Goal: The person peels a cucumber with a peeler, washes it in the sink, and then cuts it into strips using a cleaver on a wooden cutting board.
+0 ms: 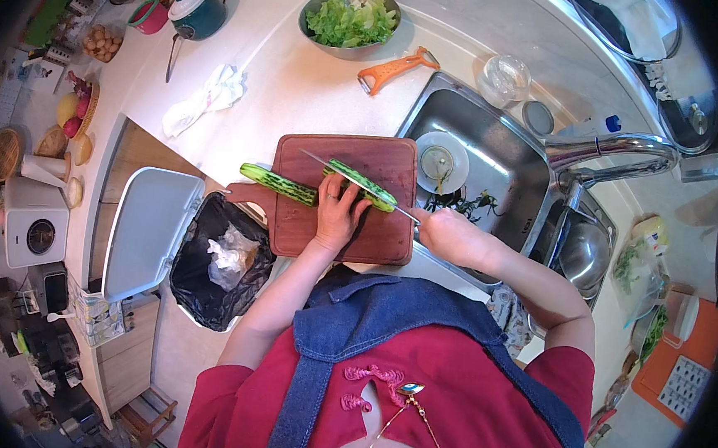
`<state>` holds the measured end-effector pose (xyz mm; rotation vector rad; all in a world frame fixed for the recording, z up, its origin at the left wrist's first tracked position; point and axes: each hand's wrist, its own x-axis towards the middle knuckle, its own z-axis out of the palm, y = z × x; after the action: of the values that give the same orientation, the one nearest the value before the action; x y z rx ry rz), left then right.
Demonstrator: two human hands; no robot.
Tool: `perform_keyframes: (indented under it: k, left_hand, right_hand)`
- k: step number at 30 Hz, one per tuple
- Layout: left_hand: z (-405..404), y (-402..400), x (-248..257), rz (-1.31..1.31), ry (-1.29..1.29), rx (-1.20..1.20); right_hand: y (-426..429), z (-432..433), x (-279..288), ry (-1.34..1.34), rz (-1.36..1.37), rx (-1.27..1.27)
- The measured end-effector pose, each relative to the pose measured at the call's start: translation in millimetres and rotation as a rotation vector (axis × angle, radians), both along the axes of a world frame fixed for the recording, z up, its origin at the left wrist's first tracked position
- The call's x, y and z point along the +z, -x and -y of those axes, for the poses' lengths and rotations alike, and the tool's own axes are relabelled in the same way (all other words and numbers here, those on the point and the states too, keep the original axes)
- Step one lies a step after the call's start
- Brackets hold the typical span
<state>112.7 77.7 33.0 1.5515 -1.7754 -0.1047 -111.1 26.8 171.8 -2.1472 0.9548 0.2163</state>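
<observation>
A wooden cutting board (296,232) with a handle on its left lies beside the sink. On it are two lengths of striped, partly peeled cucumber: one (274,182) reaches out past the board's left edge, the other (381,195) slants across the middle. My left hand (337,213) presses down on the cucumber, its fingertips beside the blade. The knife (350,176) is in my right hand (455,234), fingers wrapped round the handle at the board's right edge. Its blade lies along the right-hand piece; whether it has cut in, I cannot tell.
The steel sink (514,153) to the right holds a white dish (462,153) and dark peelings (479,207). Behind the board are an orange peeler (395,70), a bowl of lettuce (346,51) and a white cloth (208,98). An open, black-lined bin (195,287) stands left.
</observation>
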Motion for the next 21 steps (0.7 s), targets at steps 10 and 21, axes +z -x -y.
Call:
perform_keyframes:
  k: [10, 21]
  left_hand:
    - [-2, -3, -5, -0.047, -0.008, -0.002]
    - [0, -5, -1, -0.015, 0.003, 0.007]
  right_hand:
    - [-30, 16, -18, 0.009, -0.033, -0.006]
    - [-81, 36, -23, -0.144, -0.274, -0.149]
